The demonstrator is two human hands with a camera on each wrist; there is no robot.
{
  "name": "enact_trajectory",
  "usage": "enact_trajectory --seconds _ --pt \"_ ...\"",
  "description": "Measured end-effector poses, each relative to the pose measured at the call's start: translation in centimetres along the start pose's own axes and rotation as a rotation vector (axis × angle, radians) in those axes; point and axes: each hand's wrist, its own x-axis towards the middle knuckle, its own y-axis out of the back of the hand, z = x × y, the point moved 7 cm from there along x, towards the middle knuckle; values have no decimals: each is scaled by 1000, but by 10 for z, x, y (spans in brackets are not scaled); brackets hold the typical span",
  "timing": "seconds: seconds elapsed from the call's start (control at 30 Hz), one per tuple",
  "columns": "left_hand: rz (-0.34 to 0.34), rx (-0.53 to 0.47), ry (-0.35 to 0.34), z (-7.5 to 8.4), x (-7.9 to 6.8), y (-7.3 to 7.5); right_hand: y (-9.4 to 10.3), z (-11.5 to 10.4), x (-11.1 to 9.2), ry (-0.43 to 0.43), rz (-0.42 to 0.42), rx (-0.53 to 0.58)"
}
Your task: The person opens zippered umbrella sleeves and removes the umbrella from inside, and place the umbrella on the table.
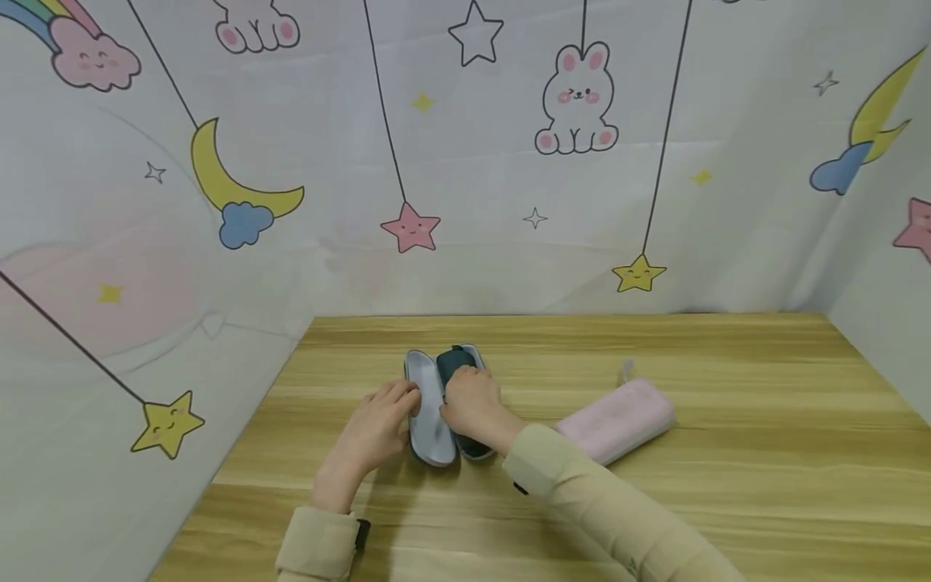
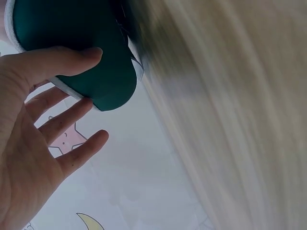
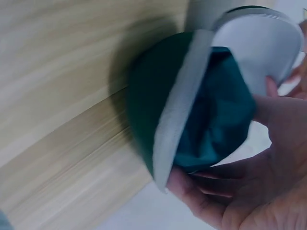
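A glasses case (image 1: pixel 434 432) lies opened out on the table, dark green outside with a pale grey lining. My left hand (image 1: pixel 378 420) holds its left half by the edge. In the left wrist view the thumb rests on the green shell (image 2: pixel 112 88) and fingers reach behind the rim. Tucked in the right half is a dark green fabric pouch (image 1: pixel 452 360), its soft folds plain in the right wrist view. My right hand (image 1: pixel 476 404) grips this pouch (image 3: pixel 216 120) between thumb and fingers. Whatever the pouch may contain is hidden.
Right of the hands lies a pink zipped case (image 1: pixel 618 416) with a small pull tab, partly behind the right forearm. The wood-grain table (image 1: pixel 764 453) meets a white printed cloth (image 1: pixel 494 267) at its back edge, and similar cloth hangs along both sides.
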Motion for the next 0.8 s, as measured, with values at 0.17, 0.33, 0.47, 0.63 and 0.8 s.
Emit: enact_trajectory --seconds 0.17,0.33,0.47,0.63,0.8 --pt "8 -5 2 0 0 1 -6 1 4 5 13 -65" --pt "1 -7 14 -1 0 2 -11 -1 8 12 -17 -108" --pt "-14 -8 29 -1 -1 2 -17 -1 11 -6 -69 -87" --pt "-36 -6 39 -1 0 1 -25 4 14 -50 -101 -40" --pt "-46 -7 42 0 2 1 -30 5 18 -53 -123 -38"
